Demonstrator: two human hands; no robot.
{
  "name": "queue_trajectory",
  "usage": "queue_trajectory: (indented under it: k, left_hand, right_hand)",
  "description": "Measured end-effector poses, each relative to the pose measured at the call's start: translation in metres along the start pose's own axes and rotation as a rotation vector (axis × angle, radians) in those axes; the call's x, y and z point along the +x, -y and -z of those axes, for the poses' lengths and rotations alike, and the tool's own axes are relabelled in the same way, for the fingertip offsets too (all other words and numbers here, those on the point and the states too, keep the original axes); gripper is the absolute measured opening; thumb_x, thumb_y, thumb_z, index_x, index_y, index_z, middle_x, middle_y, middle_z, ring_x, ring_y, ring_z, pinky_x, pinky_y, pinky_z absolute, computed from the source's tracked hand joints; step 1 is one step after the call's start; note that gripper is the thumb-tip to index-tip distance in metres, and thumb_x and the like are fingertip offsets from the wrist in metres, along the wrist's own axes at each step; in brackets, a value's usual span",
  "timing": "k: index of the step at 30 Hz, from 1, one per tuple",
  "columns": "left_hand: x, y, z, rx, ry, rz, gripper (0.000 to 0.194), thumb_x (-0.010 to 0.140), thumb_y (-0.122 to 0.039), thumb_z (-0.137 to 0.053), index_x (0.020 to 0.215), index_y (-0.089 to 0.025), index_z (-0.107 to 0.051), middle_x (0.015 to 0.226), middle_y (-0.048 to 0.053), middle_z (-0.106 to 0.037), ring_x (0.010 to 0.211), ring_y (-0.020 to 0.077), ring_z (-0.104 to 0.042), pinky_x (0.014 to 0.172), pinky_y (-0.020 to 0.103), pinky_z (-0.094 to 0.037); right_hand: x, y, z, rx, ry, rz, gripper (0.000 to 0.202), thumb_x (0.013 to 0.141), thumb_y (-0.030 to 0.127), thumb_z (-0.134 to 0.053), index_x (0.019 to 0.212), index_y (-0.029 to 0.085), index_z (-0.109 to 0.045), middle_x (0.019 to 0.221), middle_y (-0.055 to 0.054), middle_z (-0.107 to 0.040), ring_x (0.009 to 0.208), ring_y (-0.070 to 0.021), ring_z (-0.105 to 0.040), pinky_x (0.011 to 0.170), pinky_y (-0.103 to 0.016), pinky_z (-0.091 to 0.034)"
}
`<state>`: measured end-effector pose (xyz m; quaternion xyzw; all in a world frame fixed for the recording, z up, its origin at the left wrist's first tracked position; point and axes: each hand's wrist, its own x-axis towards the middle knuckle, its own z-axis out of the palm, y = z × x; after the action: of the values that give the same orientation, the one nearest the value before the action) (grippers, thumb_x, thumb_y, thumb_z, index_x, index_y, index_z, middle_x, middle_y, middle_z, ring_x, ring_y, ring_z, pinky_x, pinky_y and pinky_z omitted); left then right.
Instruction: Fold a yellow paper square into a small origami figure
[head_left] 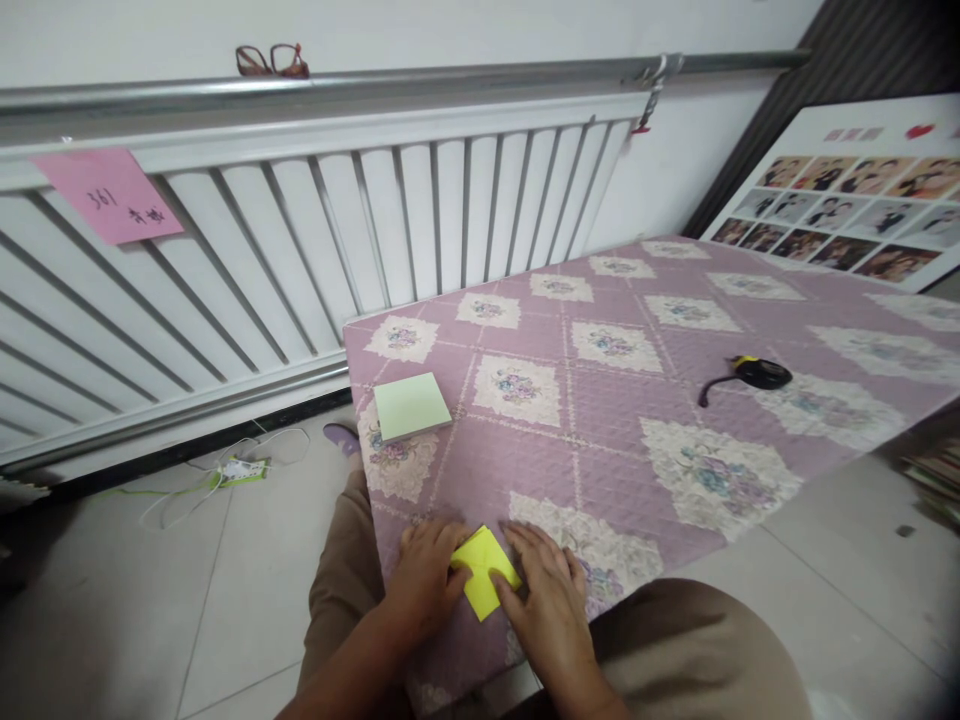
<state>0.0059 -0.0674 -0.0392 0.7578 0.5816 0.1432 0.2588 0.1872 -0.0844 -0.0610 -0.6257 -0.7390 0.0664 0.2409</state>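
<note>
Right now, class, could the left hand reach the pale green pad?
Probably yes: only tablecloth lies between the left hand and the pale green pad, though that hand holds yellow paper.

At bottom centre, the left hand [429, 572] and the right hand [551, 595] held a creased yellow paper [484, 570] by its sides, over a floral tablecloth [517, 455]. A pale green pad [412, 406] lay left of centre, a black object [765, 375] at right; eyeglasses [291, 68] rested on a pipe [450, 81], upper left.

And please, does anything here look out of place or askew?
Yes: the eyeglasses rest on the metal pipe above the radiator, an unusual place for them, and the pink note hangs tilted across its slats. I see no spill.
</note>
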Motion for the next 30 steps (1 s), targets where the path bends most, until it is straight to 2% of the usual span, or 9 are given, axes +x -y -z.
queue_trajectory:
  k: [3, 10, 15, 23, 30]
  left_hand:
    - [0.001, -0.001, 0.002, 0.01, 0.014, 0.007, 0.043, 0.076, -0.014, -0.05, 0.117, -0.025, -0.052, 0.117, 0.005, -0.057, 0.11, 0.0236, -0.046, 0.097, 0.041, -0.028]
    - [0.008, -0.006, 0.008, 0.044, 0.079, 0.006, 0.037, 0.074, -0.017, -0.051, 0.109, -0.027, -0.059, 0.111, 0.004, -0.056, 0.104, 0.0243, -0.047, 0.092, 0.04, -0.032]
    - [0.005, -0.004, 0.006, 0.013, 0.006, -0.012, 0.03, 0.073, -0.014, -0.053, 0.101, -0.026, -0.06, 0.106, 0.003, -0.057, 0.101, 0.0234, -0.048, 0.091, 0.04, -0.031]
    - [0.0, 0.002, 0.0, -0.035, -0.064, -0.108, 0.02, 0.073, -0.009, -0.054, 0.088, -0.022, -0.055, 0.106, 0.003, -0.06, 0.101, 0.0217, -0.05, 0.091, 0.038, -0.032]
    - [-0.001, 0.005, -0.005, -0.03, -0.061, -0.124, 0.019, 0.075, -0.009, -0.053, 0.09, -0.021, -0.052, 0.097, 0.002, -0.06, 0.097, 0.021, -0.049, 0.088, 0.036, -0.032]
  right_hand:
    - [0.0, -0.001, -0.001, -0.027, -0.008, 0.012, 0.044, 0.08, 0.032, -0.053, 0.123, 0.027, -0.053, 0.122, -0.005, -0.061, 0.117, -0.0276, -0.05, 0.098, -0.05, -0.028]
    - [0.0, -0.001, 0.002, -0.042, 0.027, 0.018, 0.033, 0.079, 0.03, -0.054, 0.111, 0.031, -0.061, 0.126, -0.004, -0.058, 0.12, -0.0287, -0.047, 0.097, -0.05, -0.03]
    - [0.0, 0.0, 0.003, 0.011, 0.026, 0.001, 0.027, 0.078, 0.03, -0.055, 0.104, 0.031, -0.061, 0.123, -0.003, -0.06, 0.119, -0.0277, -0.049, 0.097, -0.052, -0.027]
    - [0.0, 0.001, 0.003, 0.055, 0.015, 0.011, 0.004, 0.077, 0.029, -0.056, 0.079, 0.027, -0.06, 0.117, -0.002, -0.064, 0.114, -0.0268, -0.052, 0.097, -0.053, -0.025]
    - [-0.002, -0.001, 0.005, 0.079, 0.03, 0.049, 0.005, 0.077, 0.028, -0.057, 0.074, 0.028, -0.06, 0.105, 0.001, -0.067, 0.105, -0.0243, -0.056, 0.099, -0.051, -0.021]
